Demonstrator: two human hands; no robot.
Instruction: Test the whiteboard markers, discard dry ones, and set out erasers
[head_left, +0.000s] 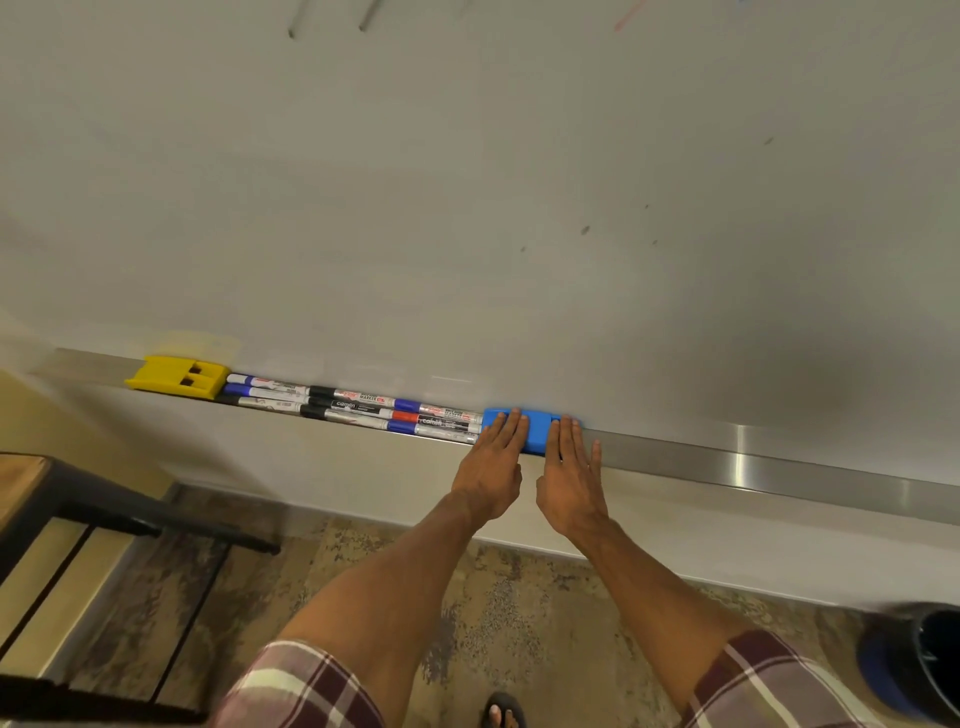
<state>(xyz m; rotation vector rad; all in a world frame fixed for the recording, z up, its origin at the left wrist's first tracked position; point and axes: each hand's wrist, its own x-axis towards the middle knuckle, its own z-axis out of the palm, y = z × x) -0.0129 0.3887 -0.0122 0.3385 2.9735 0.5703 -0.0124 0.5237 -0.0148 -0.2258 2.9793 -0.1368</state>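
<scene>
Left hand (493, 457) and right hand (570, 470) flat, fingers straight, on blue eraser (537, 431) in metal tray (753, 457) under whiteboard (467, 208). Markers (358, 408) between it and yellow eraser (179, 376) near tray's left end.

Tray ledge (779, 470): from the blue eraser (540, 434), bare steel runs toward 3 o'clock, free for a hand. Toward 9 o'clock, stacked markers (358, 408) fill the ledge as far as the yellow eraser (156, 376). At 12 o'clock the whiteboard (519, 208) bars passage; 6 o'clock is open air.
</scene>
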